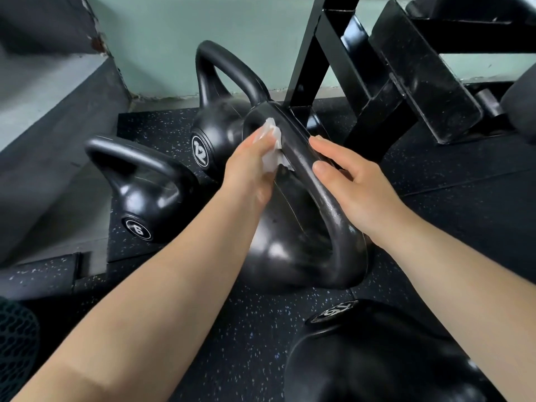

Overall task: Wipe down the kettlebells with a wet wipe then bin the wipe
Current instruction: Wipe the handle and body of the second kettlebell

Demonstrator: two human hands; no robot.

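Now our left hand (249, 166) pinches the wipe (274, 152) against the kettlebell (293, 250) handle, which our right hand (356, 187) grips.

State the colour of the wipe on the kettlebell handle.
White; crumpled wet wipe, seen best in head view.

My one camera rides on my head, facing forward and down, close above the kettlebell (278, 256) on the speckled floor (246, 338) before me.
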